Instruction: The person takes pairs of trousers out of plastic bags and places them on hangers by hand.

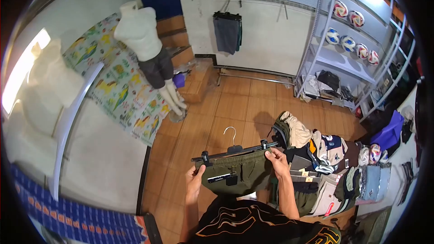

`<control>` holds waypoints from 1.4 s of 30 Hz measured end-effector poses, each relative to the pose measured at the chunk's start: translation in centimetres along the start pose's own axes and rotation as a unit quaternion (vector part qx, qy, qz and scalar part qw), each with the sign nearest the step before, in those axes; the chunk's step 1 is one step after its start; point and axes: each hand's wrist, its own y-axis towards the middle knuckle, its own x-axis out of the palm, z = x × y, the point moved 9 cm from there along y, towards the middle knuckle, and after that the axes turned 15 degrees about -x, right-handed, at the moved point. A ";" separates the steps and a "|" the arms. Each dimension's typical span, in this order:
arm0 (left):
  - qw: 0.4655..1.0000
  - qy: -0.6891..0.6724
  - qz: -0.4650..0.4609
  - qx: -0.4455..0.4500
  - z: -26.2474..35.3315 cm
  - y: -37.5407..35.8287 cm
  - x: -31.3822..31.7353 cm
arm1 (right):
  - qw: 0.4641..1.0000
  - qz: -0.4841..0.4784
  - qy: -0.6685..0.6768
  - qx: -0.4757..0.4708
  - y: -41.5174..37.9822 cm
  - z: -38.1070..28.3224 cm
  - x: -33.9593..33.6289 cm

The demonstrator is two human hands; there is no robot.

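Olive green shorts (246,174) hang by the waistband from a black clip hanger (235,150) with a silver hook, held up before my dark shirt. My left hand (194,180) grips the left end of the waistband beside one clip, thumb on top. At the other end, my right hand (278,162) pinches the waistband just below the second clip. A black tag (231,180) and a small label strip dangle on the front of the shorts.
Piles of folded clothes (327,190) lie at the right. A white mannequin (140,36) in dark shorts stands at upper left, near a cardboard box (199,79). Shelves (343,58) with several balls are at upper right. A blue patterned cloth (77,212) lies lower left.
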 end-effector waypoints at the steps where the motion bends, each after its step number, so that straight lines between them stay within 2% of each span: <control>1: 1.000 0.005 -0.018 -0.011 1.3 2.1 0.5 | 1.000 0.015 -0.009 -0.002 1.7 0.1 0.5; 6: 0.998 0.052 -0.044 0.005 9.5 12.1 2.6 | 0.998 0.048 -0.019 -0.026 9.9 -0.9 4.9; 11: 0.993 0.106 -0.055 0.006 14.9 20.5 4.9 | 0.997 0.066 0.009 -0.049 16.6 0.4 7.2; 17: 0.992 0.083 -0.090 0.019 17.9 31.6 8.2 | 0.990 0.099 0.025 -0.094 26.0 1.0 9.2; 21: 0.992 0.064 -0.105 0.019 19.2 39.4 10.8 | 0.989 0.117 0.029 -0.085 33.2 1.6 9.6; 26: 0.993 0.074 -0.092 0.002 23.1 48.5 14.9 | 0.993 0.080 0.020 -0.087 44.8 2.1 10.0; 29: 0.998 0.051 -0.048 -0.003 25.2 54.0 16.3 | 0.994 0.068 -0.003 -0.090 51.7 1.4 10.8; 32: 0.997 0.016 -0.075 0.015 27.9 57.8 18.5 | 0.996 0.060 -0.030 -0.056 57.3 1.2 11.2; 35: 0.996 -0.007 -0.085 0.010 29.7 62.3 20.3 | 0.994 0.054 0.029 -0.086 62.9 -0.1 13.4; 37: 0.994 -0.026 -0.065 0.088 31.5 65.7 20.9 | 0.994 0.046 0.018 -0.101 66.7 0.0 14.1; 42: 0.995 -0.008 -0.092 0.032 33.4 75.2 23.0 | 0.993 0.009 -0.005 -0.118 75.5 0.3 15.5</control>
